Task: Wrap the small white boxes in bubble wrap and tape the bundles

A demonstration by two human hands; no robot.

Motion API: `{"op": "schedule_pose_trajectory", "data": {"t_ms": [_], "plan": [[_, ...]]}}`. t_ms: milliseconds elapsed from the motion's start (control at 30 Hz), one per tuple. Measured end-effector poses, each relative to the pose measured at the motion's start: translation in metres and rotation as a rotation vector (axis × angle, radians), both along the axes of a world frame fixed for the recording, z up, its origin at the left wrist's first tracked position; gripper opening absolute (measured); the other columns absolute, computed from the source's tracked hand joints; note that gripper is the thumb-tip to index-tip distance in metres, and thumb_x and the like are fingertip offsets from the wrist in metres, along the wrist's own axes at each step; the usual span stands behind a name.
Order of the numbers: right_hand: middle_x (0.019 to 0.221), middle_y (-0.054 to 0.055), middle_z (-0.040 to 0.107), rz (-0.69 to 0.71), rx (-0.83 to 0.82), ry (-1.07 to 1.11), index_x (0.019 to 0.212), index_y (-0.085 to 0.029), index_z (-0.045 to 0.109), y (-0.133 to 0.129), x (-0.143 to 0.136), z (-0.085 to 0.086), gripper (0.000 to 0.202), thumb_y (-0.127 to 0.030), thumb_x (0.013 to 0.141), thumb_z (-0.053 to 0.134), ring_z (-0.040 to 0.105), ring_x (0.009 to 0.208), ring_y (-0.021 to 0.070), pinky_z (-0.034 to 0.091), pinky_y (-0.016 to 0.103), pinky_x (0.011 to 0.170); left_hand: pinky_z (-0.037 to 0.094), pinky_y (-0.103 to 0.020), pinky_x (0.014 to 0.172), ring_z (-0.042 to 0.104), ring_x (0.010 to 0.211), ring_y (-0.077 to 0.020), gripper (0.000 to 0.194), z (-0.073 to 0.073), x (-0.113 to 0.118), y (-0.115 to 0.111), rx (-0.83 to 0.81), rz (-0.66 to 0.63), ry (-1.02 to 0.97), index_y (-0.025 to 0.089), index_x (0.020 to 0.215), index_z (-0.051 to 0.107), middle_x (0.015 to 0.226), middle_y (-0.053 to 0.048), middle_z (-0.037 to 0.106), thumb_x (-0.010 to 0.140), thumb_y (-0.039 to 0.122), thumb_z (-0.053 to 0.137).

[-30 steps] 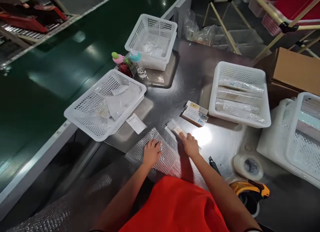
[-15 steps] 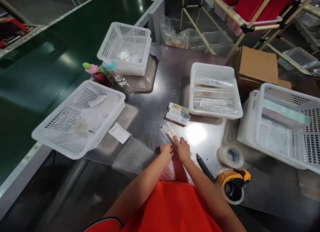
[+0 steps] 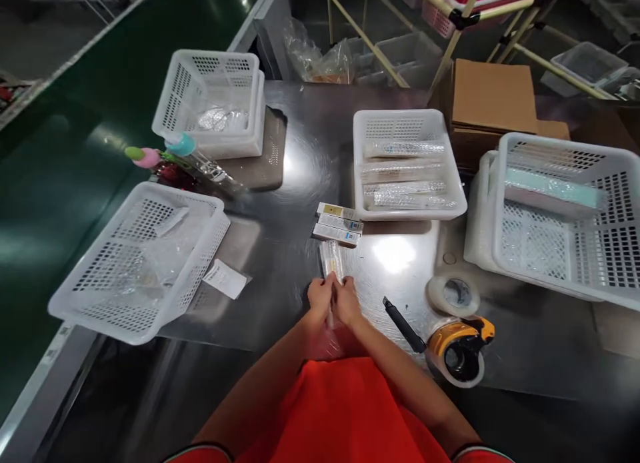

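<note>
Close to my body, on the metal table, lies a slim box in bubble wrap (image 3: 331,256), its far end pointing away from me. My left hand (image 3: 320,296) is closed on the near part of it from the left. From the right, my right hand (image 3: 347,301) grips the same wrapped box, the two hands almost touching. My fingers cover its near end. Just beyond it are three small printed boxes (image 3: 339,224) lying side by side. A black utility knife (image 3: 404,324) rests to the right of my right hand.
A white basket (image 3: 411,214) with several bubble-wrapped packs stands ahead. On the right are a stacked basket (image 3: 565,280), a tape roll (image 3: 453,296) and an orange tape dispenser (image 3: 453,336). At left sit another basket (image 3: 113,323), a white card (image 3: 226,279) and drink bottles (image 3: 175,170).
The loose bubble wrap that spread to the left is now wrapped around the box. Both hands have drawn together on it, and the view has shifted.
</note>
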State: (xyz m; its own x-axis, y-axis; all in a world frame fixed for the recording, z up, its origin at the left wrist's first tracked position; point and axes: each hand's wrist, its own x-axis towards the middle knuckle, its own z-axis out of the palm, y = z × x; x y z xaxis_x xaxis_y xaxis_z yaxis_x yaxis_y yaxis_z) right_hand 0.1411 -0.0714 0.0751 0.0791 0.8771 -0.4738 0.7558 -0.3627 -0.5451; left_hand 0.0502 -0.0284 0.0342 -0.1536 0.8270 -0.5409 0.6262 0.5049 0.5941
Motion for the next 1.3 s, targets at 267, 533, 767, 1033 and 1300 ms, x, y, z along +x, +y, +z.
{"op": "schedule_pose_trajectory", "data": {"t_ms": [267,533,767,1033,1300], "plan": [[0.139,0.011,0.052,-0.099,0.011,0.484,0.156,-0.018,0.017,-0.024,-0.053,-0.024,0.080,-0.010,0.082,0.048,0.051,0.125,0.0175,0.040,0.034,0.108,0.044,-0.033,0.095,0.059,0.104,-0.0239,0.019,0.040,-0.075,0.018,0.224,-0.544,0.268,0.016,0.098,0.068,0.107,-0.008,0.065,0.080,0.019,0.061],[0.128,0.020,0.055,-0.713,0.317,-0.077,0.139,-0.010,0.042,-0.125,0.077,0.018,0.051,-0.030,0.092,0.038,0.056,0.115,0.0253,0.046,0.042,0.099,0.043,-0.043,0.085,0.053,0.095,-0.0303,0.033,0.034,-0.067,-0.038,0.424,-0.849,0.512,0.013,0.113,0.064,0.100,-0.016,0.062,0.096,0.022,0.038],[0.117,0.033,0.059,-0.974,-0.197,-0.596,0.121,0.003,0.051,-0.175,0.131,0.018,0.061,-0.047,0.088,0.052,0.058,0.113,0.0410,0.045,0.047,0.094,0.043,-0.039,0.085,0.056,0.098,-0.0272,0.039,0.022,-0.069,-0.048,0.591,-0.911,0.563,0.012,0.124,0.060,0.108,-0.015,0.063,0.093,0.009,0.038],[0.098,0.029,0.068,-0.976,-0.337,-0.513,0.121,-0.002,0.052,-0.203,0.132,0.051,0.060,-0.052,0.090,0.038,0.068,0.091,0.0386,0.048,0.045,0.075,0.044,-0.041,0.079,0.057,0.091,-0.0269,0.040,0.009,-0.067,-0.050,0.721,-0.871,0.496,0.013,0.127,0.059,0.103,-0.013,0.065,0.093,0.008,0.040],[0.067,0.003,0.059,-0.892,0.251,0.098,0.080,-0.019,0.056,-0.167,0.073,0.112,0.054,-0.073,0.072,0.053,0.053,0.060,0.0190,0.044,0.030,0.054,0.042,-0.037,0.075,0.057,0.082,-0.0227,0.031,-0.006,-0.069,-0.053,0.861,-0.794,0.416,0.014,0.112,0.067,0.088,-0.010,0.068,0.098,0.013,0.039]]}}
